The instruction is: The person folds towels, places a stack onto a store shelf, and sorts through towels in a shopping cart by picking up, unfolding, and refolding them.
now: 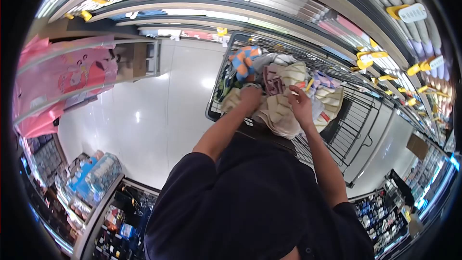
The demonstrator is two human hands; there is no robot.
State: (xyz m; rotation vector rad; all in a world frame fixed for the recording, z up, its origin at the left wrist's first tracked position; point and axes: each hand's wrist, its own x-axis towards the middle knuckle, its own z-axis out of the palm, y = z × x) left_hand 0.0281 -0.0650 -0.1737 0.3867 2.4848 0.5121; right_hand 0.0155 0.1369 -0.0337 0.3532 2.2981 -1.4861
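Note:
A wire shopping cart point(353, 130) stands in front of me, heaped with folded and crumpled cloths. My left hand point(251, 99) is closed among the cream cloths at the left of the heap, its fingertips partly hidden. My right hand point(300, 105) has its fingers bent but apart, beside a cream striped cloth point(293, 76). Between the hands lies a cream cloth point(278, 108), with a maroon patterned cloth point(273, 81) behind it. An orange and blue checked cloth point(245, 61) sits at the cart's far left. Orange-red labels show on some of the cream cloths.
Shelves of folded textiles point(284, 1) curve along the far side and right, with yellow tag holders point(370, 58) jutting out. At left, pink bags point(82, 74) hang on a metal rack. Wrapped packs point(103, 173) sit lower left. Glossy floor point(139, 115) lies between.

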